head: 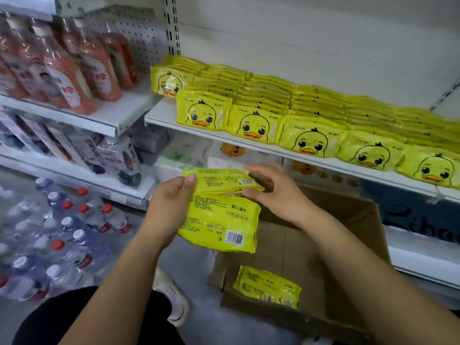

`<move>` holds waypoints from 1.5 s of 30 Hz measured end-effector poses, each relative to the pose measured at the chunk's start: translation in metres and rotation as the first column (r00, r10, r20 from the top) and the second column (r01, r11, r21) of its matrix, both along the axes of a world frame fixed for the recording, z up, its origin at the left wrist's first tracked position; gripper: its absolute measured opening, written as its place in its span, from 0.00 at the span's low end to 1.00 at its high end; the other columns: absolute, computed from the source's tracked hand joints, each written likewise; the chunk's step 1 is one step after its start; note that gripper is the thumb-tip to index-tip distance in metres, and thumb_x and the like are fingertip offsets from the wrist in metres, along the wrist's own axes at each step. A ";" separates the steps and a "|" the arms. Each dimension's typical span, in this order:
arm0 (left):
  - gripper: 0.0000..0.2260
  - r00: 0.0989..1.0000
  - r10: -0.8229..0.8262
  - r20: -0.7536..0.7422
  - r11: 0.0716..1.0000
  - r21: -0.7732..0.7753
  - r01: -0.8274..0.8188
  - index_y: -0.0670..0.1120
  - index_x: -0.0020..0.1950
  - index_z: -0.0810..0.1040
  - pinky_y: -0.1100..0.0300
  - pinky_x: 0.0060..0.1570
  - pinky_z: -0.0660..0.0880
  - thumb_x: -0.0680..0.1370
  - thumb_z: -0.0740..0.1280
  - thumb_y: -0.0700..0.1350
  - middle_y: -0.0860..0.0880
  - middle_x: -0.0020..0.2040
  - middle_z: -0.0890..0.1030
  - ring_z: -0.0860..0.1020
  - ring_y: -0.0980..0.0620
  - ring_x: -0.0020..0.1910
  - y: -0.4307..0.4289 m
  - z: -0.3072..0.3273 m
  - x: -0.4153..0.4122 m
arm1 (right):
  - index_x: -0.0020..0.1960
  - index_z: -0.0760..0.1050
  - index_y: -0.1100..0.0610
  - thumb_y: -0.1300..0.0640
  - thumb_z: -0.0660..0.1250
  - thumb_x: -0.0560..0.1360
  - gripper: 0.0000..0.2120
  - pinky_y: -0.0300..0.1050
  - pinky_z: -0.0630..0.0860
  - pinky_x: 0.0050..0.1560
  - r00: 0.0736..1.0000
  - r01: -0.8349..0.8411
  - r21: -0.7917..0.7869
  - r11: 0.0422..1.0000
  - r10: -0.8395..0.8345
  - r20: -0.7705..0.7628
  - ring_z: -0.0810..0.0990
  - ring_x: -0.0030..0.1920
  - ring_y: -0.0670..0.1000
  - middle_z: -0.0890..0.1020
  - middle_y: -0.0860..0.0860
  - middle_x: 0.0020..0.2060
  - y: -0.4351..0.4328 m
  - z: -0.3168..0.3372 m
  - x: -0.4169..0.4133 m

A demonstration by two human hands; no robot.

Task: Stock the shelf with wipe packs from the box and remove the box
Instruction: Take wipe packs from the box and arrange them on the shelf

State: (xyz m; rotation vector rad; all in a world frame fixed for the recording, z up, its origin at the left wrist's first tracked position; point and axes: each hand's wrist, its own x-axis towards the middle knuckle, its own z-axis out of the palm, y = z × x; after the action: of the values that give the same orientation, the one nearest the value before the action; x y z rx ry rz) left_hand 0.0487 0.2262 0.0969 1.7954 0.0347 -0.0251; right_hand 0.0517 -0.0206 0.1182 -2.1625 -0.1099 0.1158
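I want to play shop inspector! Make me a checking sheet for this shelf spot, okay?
Surface: white shelf with rows of yellow duck packs, faces to the front.
Job's things: two held packs above the cardboard box; one loose pack lying in the box.
Clutter: water bottles on the floor, to the left.
Hands: left hand grips both held packs; right hand pinches the upper one.
Cables: nothing seen.
Surroundings: orange bottles on the neighbouring shelf; more goods on the shelves below.
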 end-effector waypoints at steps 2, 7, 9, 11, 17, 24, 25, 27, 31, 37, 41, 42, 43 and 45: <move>0.36 0.999 -0.043 -0.023 0.998 -0.042 0.042 0.35 0.48 0.77 0.48 0.37 0.74 0.75 0.62 0.71 0.39 0.37 0.78 0.74 0.48 0.37 0.009 0.000 0.017 | 0.62 0.74 0.31 0.40 0.74 0.64 0.27 0.43 0.57 0.77 0.996 -0.077 0.001 0.997 0.077 -0.041 0.60 0.78 0.44 0.60 0.46 0.79 0.013 0.000 0.022; 0.28 0.998 -0.061 -0.034 0.988 -0.143 0.056 0.44 0.51 0.84 0.31 0.49 0.78 0.75 0.65 0.68 0.34 0.47 0.84 0.83 0.31 0.48 0.026 -0.006 0.056 | 0.61 0.79 0.44 0.53 0.73 0.71 0.19 0.32 0.67 0.70 0.978 -0.181 0.190 0.965 0.197 -0.074 0.72 0.65 0.32 0.75 0.44 0.69 0.046 -0.011 0.077; 0.29 0.998 -0.066 -0.015 0.986 -0.154 0.063 0.44 0.51 0.83 0.32 0.48 0.78 0.74 0.65 0.69 0.31 0.47 0.82 0.83 0.33 0.44 0.034 -0.009 0.074 | 0.61 0.80 0.51 0.58 0.70 0.75 0.15 0.33 0.71 0.65 0.985 -0.156 0.230 0.961 0.170 -0.041 0.77 0.62 0.36 0.81 0.45 0.62 0.053 -0.020 0.097; 0.25 0.996 -0.086 0.008 0.988 -0.126 0.087 0.46 0.51 0.84 0.40 0.43 0.78 0.78 0.64 0.67 0.31 0.45 0.81 0.80 0.44 0.40 0.036 -0.012 0.092 | 0.58 0.82 0.51 0.61 0.68 0.79 0.10 0.31 0.76 0.55 0.993 -0.074 0.289 0.954 0.097 -0.066 0.81 0.55 0.36 0.84 0.41 0.54 0.060 -0.027 0.113; 0.14 0.996 -0.084 -0.005 0.996 0.040 0.084 0.52 0.47 0.83 0.64 0.46 0.72 0.76 0.67 0.61 0.59 0.50 0.86 0.81 0.62 0.50 0.043 -0.013 0.140 | 0.56 0.82 0.54 0.45 0.65 0.73 0.18 0.52 0.84 0.44 0.914 0.351 0.618 0.704 -0.113 -0.390 0.87 0.48 0.57 0.87 0.57 0.50 0.085 -0.034 0.156; 0.16 0.998 -0.038 -0.044 0.974 0.220 0.047 0.53 0.63 0.79 0.70 0.44 0.70 0.78 0.70 0.57 0.65 0.47 0.79 0.78 0.65 0.49 0.061 -0.025 0.172 | 0.67 0.75 0.51 0.42 0.57 0.80 0.21 0.57 0.84 0.49 0.847 0.370 0.712 0.597 0.098 -0.523 0.84 0.57 0.62 0.84 0.57 0.60 0.087 -0.031 0.183; 0.15 0.997 -0.062 -0.041 0.982 0.177 0.068 0.53 0.63 0.80 0.72 0.45 0.70 0.78 0.70 0.56 0.64 0.48 0.81 0.79 0.67 0.49 0.058 -0.025 0.175 | 0.67 0.75 0.51 0.41 0.58 0.79 0.22 0.56 0.84 0.48 0.843 0.347 0.689 0.636 0.110 -0.526 0.84 0.57 0.61 0.84 0.57 0.60 0.088 -0.031 0.185; 0.10 0.994 -0.096 -0.056 0.990 0.102 0.101 0.53 0.59 0.82 0.72 0.44 0.72 0.79 0.70 0.53 0.58 0.49 0.84 0.81 0.68 0.47 0.054 -0.024 0.180 | 0.67 0.75 0.51 0.40 0.60 0.77 0.24 0.55 0.84 0.48 0.842 0.293 0.627 0.722 0.115 -0.527 0.84 0.57 0.59 0.84 0.56 0.59 0.091 -0.030 0.189; 0.07 0.994 -0.029 -0.102 0.999 0.022 0.031 0.52 0.52 0.85 0.58 0.50 0.78 0.78 0.72 0.54 0.53 0.48 0.86 0.84 0.56 0.48 0.057 -0.027 0.188 | 0.68 0.74 0.48 0.34 0.59 0.76 0.27 0.56 0.84 0.48 0.849 0.211 0.443 0.871 0.061 -0.524 0.85 0.57 0.57 0.85 0.52 0.59 0.101 -0.019 0.204; 0.10 0.984 0.051 -0.169 0.994 -0.089 -0.067 0.50 0.45 0.85 0.58 0.42 0.76 0.77 0.72 0.56 0.56 0.40 0.85 0.83 0.60 0.37 0.074 -0.020 0.198 | 0.59 0.77 0.46 0.44 0.71 0.76 0.13 0.47 0.82 0.33 0.951 -0.164 -0.019 0.986 0.153 -0.270 0.85 0.45 0.46 0.85 0.44 0.50 0.127 0.014 0.229; 0.14 0.967 0.214 -0.135 0.976 -0.004 -0.217 0.52 0.48 0.83 0.69 0.37 0.68 0.78 0.68 0.61 0.59 0.42 0.81 0.77 0.68 0.39 0.100 -0.013 0.208 | 0.59 0.78 0.51 0.50 0.72 0.77 0.13 0.51 0.81 0.29 0.960 -0.223 -0.097 0.970 0.202 -0.192 0.86 0.41 0.53 0.86 0.49 0.48 0.156 0.036 0.262; 0.14 0.952 0.279 -0.128 0.959 -0.014 -0.283 0.53 0.49 0.82 0.69 0.35 0.67 0.78 0.68 0.62 0.59 0.43 0.81 0.76 0.67 0.40 0.107 -0.012 0.210 | 0.59 0.78 0.51 0.50 0.72 0.78 0.12 0.52 0.82 0.29 0.965 -0.224 -0.124 0.967 0.202 -0.169 0.86 0.40 0.55 0.86 0.50 0.48 0.163 0.039 0.274; 0.14 0.931 0.343 -0.128 0.936 -0.031 -0.350 0.53 0.49 0.82 0.69 0.34 0.66 0.78 0.67 0.63 0.59 0.42 0.80 0.76 0.66 0.40 0.113 -0.012 0.213 | 0.60 0.77 0.52 0.48 0.71 0.77 0.14 0.52 0.81 0.29 0.970 -0.219 -0.157 0.963 0.198 -0.142 0.86 0.38 0.56 0.86 0.51 0.50 0.170 0.043 0.285; 0.15 0.879 0.454 -0.144 0.881 -0.073 -0.467 0.52 0.47 0.82 0.65 0.37 0.69 0.78 0.67 0.63 0.57 0.40 0.79 0.76 0.62 0.41 0.124 -0.015 0.217 | 0.64 0.75 0.53 0.42 0.71 0.76 0.22 0.51 0.81 0.30 0.983 -0.181 -0.245 0.952 0.171 -0.063 0.86 0.37 0.56 0.84 0.51 0.56 0.184 0.051 0.312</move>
State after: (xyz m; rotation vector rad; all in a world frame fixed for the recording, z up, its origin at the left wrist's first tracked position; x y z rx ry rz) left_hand 0.2657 0.3502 0.0819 1.6374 0.5419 0.2023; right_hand 0.3635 0.1635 0.1695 -2.3982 -0.2788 0.2902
